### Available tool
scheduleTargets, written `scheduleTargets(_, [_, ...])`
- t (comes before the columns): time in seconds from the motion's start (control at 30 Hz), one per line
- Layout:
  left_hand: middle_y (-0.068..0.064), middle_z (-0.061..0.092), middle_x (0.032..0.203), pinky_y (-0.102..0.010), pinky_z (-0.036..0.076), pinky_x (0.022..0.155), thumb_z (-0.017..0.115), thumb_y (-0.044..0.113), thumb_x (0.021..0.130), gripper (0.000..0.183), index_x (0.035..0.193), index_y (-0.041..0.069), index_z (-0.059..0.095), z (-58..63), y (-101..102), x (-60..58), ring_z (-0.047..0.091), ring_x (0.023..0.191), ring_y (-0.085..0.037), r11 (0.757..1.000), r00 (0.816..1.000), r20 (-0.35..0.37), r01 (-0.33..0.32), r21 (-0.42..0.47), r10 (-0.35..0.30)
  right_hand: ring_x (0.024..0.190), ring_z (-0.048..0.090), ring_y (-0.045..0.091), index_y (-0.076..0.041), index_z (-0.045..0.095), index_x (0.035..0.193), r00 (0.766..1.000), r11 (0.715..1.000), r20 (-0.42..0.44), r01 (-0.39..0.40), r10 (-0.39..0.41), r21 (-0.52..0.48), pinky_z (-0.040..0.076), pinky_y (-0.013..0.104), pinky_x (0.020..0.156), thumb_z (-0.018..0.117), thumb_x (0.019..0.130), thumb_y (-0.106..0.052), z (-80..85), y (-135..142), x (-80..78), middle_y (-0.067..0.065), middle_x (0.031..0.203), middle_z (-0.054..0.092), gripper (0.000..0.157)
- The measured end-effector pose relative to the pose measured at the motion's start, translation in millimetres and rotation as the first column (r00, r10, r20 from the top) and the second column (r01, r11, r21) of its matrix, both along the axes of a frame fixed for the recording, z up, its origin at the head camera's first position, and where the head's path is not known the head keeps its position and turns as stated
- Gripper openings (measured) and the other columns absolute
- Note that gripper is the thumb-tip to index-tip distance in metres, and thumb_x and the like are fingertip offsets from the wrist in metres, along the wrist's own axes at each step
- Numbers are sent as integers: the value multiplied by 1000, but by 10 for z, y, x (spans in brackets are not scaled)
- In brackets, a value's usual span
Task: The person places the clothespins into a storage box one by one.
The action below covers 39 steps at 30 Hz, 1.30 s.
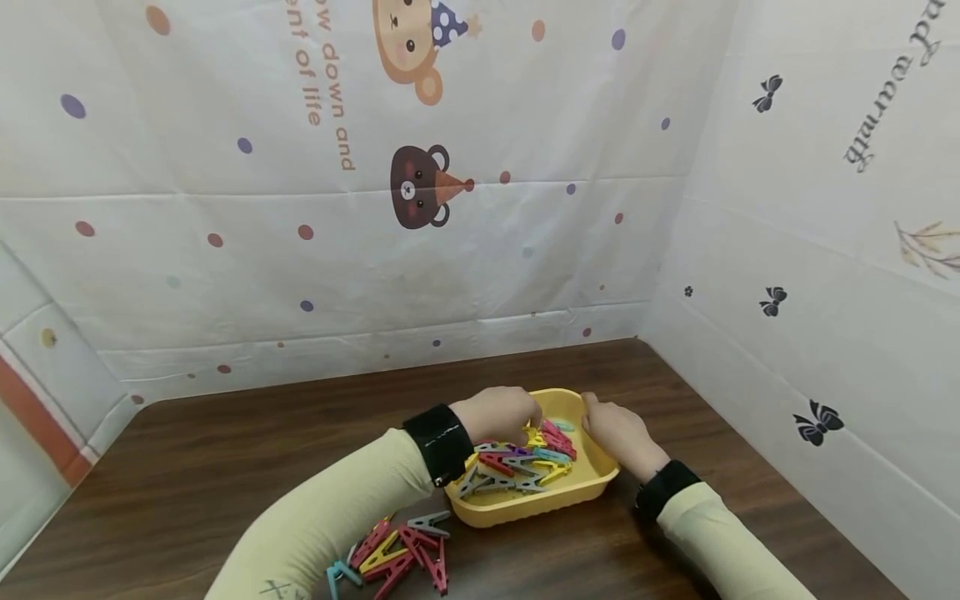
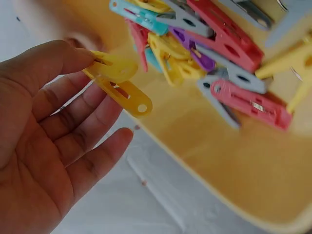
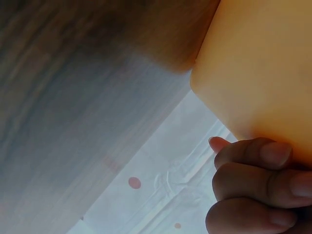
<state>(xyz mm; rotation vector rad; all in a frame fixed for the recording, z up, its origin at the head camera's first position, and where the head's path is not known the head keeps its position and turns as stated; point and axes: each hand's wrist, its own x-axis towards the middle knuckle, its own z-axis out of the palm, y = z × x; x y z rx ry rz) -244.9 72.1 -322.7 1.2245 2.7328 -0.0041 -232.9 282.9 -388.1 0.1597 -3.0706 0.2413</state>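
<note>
My left hand is over the far left part of a yellow plastic tray. In the left wrist view, a yellow clothespin is pinched between its thumb and index finger, while the other fingers spread loosely. Several clothespins in red, grey, yellow, light blue and purple lie heaped in the tray, among them a red clothespin. At the tray's right side, my right hand grips the rim. Its curled fingers lie against the outer wall in the right wrist view.
On the brown wood-grain table, a loose pile of red, yellow, grey and blue clothespins lies in front of the tray, beside the left sleeve. White printed sheets rise behind and to the right of the table.
</note>
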Motion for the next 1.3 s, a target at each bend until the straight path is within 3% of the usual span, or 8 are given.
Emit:
scheduleTargets(0.23, [6, 72, 99, -22, 53, 83, 78, 18, 90, 18, 108, 17, 78, -120, 175, 8, 56, 84, -8, 1000, 999, 36, -9, 2, 8, 52, 47, 15, 12, 50, 136, 1000, 1000, -24, -17, 17, -4, 33, 26, 47, 51, 103, -11, -13, -2, 19, 7, 63, 55, 40])
scheduleTargets(0.43, [7, 69, 95, -19, 48, 76, 76, 16, 91, 10, 101, 17, 77, -235, 227, 14, 53, 80, -7, 998, 999, -13, 45, -48, -46, 51, 46, 15, 12, 49, 135, 999, 1000, -25, -23, 23, -14, 33, 25, 47, 50, 103, -10, -30, -15, 22, 5, 62, 52, 40])
scheduleTargets(0.77, [6, 71, 99, -18, 49, 74, 76, 15, 91, 10, 101, 18, 76, -393, 262, -26, 54, 80, -7, 999, 1000, -10, 8, -37, -8, 51, 46, 15, 12, 50, 135, 999, 1000, -32, -24, 24, -5, 34, 26, 47, 50, 103, -10, -44, -24, 5, 6, 62, 52, 39])
scheduleTargets(1.0, [6, 70, 95, -18, 45, 70, 75, 14, 92, 7, 98, 18, 75, -421, 274, -24, 51, 77, -7, 1000, 1000, 6, 12, -22, -12, 50, 44, 15, 12, 50, 134, 999, 1000, -47, -28, 28, 2, 32, 26, 46, 51, 102, -10, -41, -19, 5, 5, 60, 51, 38])
scheduleTargets(1.3, [9, 73, 115, -20, 48, 74, 77, 21, 91, 19, 110, 21, 74, -430, 267, -43, 55, 85, -6, 999, 998, 52, 30, -17, -30, 49, 45, 14, 11, 51, 131, 997, 999, -71, -30, 31, 15, 31, 25, 46, 52, 102, -9, -18, 4, 17, 4, 59, 50, 35])
